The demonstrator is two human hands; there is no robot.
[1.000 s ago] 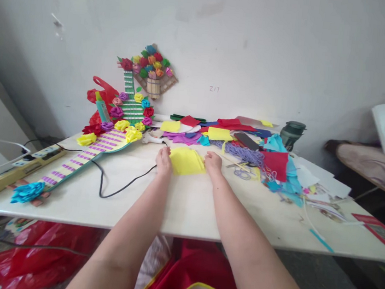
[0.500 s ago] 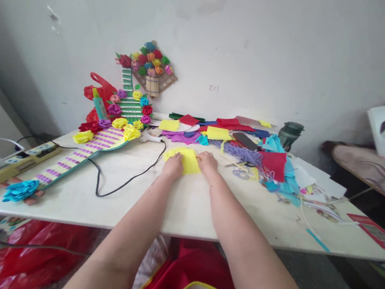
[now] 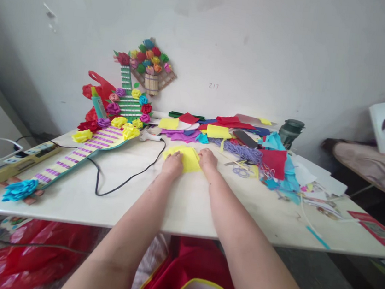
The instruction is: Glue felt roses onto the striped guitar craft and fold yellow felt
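With the yellow paper as the middle of my dial and the wall at twelve, I find the near edge of the white table running straight across at six, under both forearms. Between those forearms I see bare tabletop, and more of it at four, outside the right arm. My room at eight is crossed by a looping black cord from the white glue gun, which lies at about ten. A striped paper guitar bounds the space at nine. From eleven round to one, coloured sheets crowd the far side; at two to three, purple string and a red sheet close in, with a dark bottle behind them. As for the hands, the left hand rests palm down over the paper's lower left part, its fingers near together and pointing toward twelve. The right hand touches the paper's edge at three, fingers bent inward; I can't tell whether thumb and finger pinch it. Both hands are in contact with the paper, a strip of yellow showing between them.
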